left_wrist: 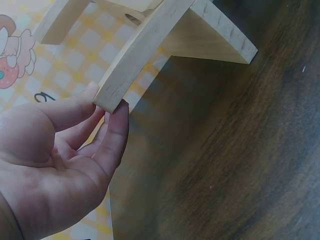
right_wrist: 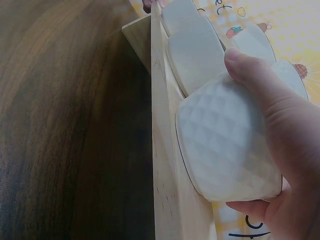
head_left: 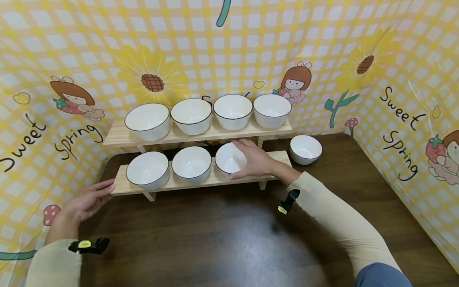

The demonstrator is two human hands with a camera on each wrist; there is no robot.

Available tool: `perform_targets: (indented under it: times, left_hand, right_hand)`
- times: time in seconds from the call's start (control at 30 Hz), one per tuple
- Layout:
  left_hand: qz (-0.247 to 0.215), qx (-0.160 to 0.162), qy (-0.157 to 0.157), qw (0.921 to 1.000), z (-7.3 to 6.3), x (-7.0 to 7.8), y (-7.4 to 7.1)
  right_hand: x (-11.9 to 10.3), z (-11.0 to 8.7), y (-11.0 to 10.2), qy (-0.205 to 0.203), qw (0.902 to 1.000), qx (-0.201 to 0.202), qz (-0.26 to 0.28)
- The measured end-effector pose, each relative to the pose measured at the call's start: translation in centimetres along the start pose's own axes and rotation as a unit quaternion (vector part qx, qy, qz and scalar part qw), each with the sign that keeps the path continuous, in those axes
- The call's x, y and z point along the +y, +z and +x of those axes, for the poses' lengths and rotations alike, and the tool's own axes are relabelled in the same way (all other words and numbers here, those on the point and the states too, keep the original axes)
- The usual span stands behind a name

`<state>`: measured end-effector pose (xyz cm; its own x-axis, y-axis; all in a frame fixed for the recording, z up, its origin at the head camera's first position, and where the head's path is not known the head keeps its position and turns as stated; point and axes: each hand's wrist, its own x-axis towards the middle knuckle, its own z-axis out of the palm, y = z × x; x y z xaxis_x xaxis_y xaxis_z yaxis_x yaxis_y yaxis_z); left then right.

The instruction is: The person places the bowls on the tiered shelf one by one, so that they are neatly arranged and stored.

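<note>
My right hand [head_left: 255, 158] grips a white bowl [head_left: 229, 158] with a dark rim, thumb on the near side and fingers over the far side. That bowl is at the lower board of a two-tier wooden shelf [head_left: 122, 181], right of two similar bowls, the middle one [head_left: 191, 163] and the left one [head_left: 148, 169]. In the right wrist view, the held bowl [right_wrist: 225, 145] shows a faceted outer wall. My left hand [head_left: 87, 200] pinches the left end of the lower board [left_wrist: 135, 65] between thumb and fingers.
Several white bowls line the upper board [head_left: 114, 133], the rightmost [head_left: 272, 111] near its end. Another bowl [head_left: 306, 149] stands on the dark wooden table [head_left: 201, 239], right of the shelf. Yellow checked cloth [head_left: 215, 48] hangs behind and along both sides.
</note>
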<state>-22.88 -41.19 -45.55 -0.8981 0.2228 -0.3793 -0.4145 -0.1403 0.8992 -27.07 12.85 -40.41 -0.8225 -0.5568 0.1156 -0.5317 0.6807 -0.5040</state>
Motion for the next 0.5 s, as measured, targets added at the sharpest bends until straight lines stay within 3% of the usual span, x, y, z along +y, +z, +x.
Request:
perform_targets:
  times: [0.5]
  left_hand:
    - [0.011, 0.007, 0.002, 0.9999, -0.04, -0.08, -0.1]
  right_hand:
    - [-0.11, 0.0, -0.06, -0.003, 0.9999, -0.014, 0.003]
